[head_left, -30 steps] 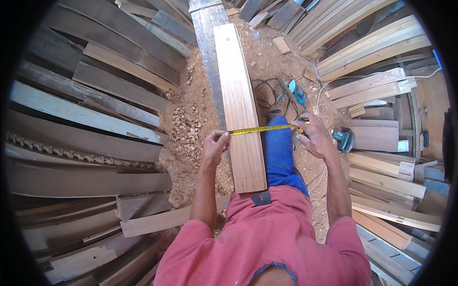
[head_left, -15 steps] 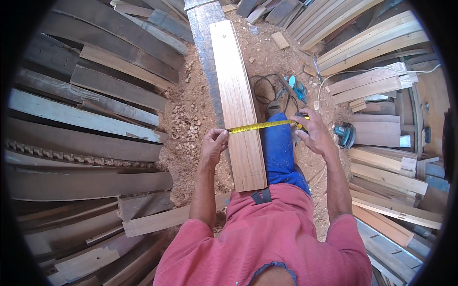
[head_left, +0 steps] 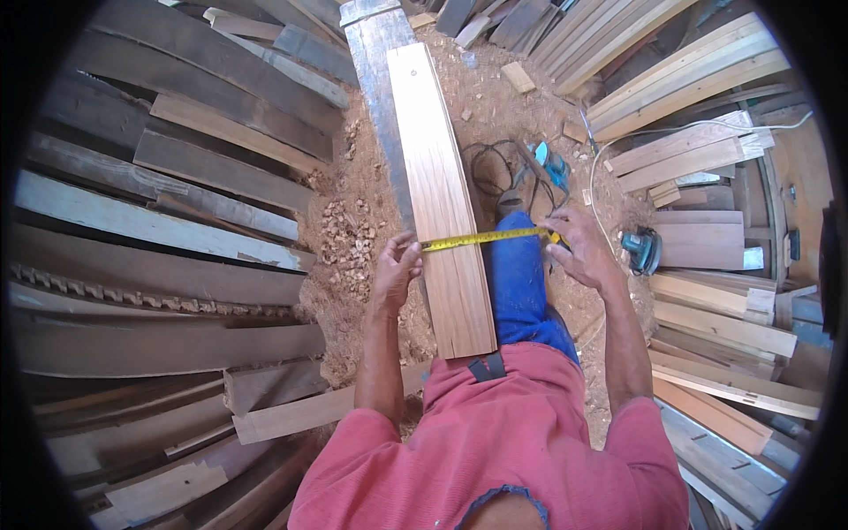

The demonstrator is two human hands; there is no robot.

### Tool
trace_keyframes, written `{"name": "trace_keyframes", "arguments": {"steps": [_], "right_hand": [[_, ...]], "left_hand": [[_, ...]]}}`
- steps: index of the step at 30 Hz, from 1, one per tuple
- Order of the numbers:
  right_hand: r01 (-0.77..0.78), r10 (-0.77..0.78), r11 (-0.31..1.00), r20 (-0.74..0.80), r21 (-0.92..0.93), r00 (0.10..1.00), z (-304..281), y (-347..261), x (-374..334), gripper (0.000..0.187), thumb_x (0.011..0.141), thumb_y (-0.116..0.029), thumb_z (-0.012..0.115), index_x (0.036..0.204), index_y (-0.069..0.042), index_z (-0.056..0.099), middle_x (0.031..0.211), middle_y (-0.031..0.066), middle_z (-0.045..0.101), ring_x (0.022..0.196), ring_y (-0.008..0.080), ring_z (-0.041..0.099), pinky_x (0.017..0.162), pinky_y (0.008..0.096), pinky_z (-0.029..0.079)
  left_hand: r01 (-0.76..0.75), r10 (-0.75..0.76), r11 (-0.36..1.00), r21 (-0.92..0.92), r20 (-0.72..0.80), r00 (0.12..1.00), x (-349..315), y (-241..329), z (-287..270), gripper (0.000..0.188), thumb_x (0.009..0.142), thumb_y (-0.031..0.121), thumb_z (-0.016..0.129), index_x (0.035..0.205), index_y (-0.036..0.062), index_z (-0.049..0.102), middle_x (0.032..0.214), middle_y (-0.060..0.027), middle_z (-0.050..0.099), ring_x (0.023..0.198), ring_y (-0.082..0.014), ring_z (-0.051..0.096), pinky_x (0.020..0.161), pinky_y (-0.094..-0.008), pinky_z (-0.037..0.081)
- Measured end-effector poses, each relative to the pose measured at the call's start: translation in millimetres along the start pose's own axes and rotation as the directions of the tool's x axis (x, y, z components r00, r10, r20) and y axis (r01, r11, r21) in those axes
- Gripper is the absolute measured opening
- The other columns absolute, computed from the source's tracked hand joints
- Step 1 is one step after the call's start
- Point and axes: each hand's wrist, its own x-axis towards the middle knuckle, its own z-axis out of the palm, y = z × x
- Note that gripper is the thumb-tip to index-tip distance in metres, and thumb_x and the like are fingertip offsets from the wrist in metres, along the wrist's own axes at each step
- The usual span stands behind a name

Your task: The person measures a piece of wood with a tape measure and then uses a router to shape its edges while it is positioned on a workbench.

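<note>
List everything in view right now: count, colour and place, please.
Tape measure: one, yellow, stretched across the board
Board: at least one, light brown, lengthwise in front of the person
Bench: one, grey, under the board
Power tools: two, blue-green, on the right
Black cable: count unclear, right of the board
White cable: one, upper right
Planks: many, grey, brown and pale, both sides
Wood block: one, tan, floor beyond the tools
Shavings: countless, tan, floor
Shirt: one, red, bottom centre
Trouser leg: one visible, blue, right of the board
Left hand: one, at the tape's end
Right hand: one, holding the tape's case
</note>
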Motion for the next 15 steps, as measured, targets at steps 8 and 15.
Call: {"name": "trace_keyframes", "arguments": {"steps": [8,15], "right_hand": [[-0.048,0.060,0.913,-0.016,0.405,0.998,2,-26,-43,0.041,0.081,-0.021,0.071,0.118,-0.003,0.069,0.106,0.0174,0.069,0.102,0.0335,0.066,0.095,0.0421,0.050],[-0.269,0.311,0.829,-0.005,0.490,0.950,-15,-9,-106,0.040,0.083,-0.022,0.072,0.117,-0.001,0.070,0.108,0.0160,0.071,0.101,0.0284,0.067,0.093,0.0380,0.051]], "left_hand": [[0.057,-0.051,0.998,0.032,-0.169,0.984,159,67,15,0.079,0.101,0.051,0.062,0.152,-0.0048,0.039,0.135,-0.0127,0.061,0.103,-0.0239,0.065,0.088,-0.0434,0.054],[-0.272,0.271,0.933,0.235,0.040,0.962,137,76,60,0.064,0.101,0.046,0.066,0.140,-0.0041,0.056,0.125,-0.0138,0.070,0.108,-0.0251,0.067,0.094,-0.0418,0.054]]}}
